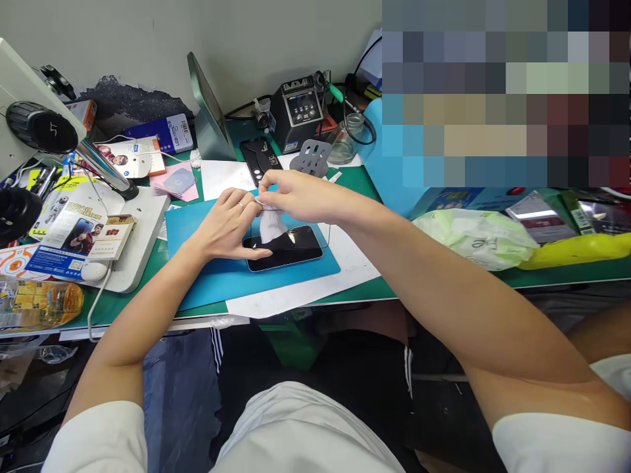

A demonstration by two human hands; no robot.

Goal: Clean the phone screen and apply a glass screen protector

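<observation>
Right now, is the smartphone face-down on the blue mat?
No, the smartphone lies on the blue mat with its glossy black front facing up.

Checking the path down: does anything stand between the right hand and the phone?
Yes: a white cloth shows between the right hand and the phone. A clear sheet seems to be there too.

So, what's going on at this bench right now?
A person's left hand and right hand meet above a dark-screened phone lying on a blue mat. The right fingertips are pinched together beside the left fingers, near a crumpled white piece. Exactly what they grip is too small to tell.
</observation>
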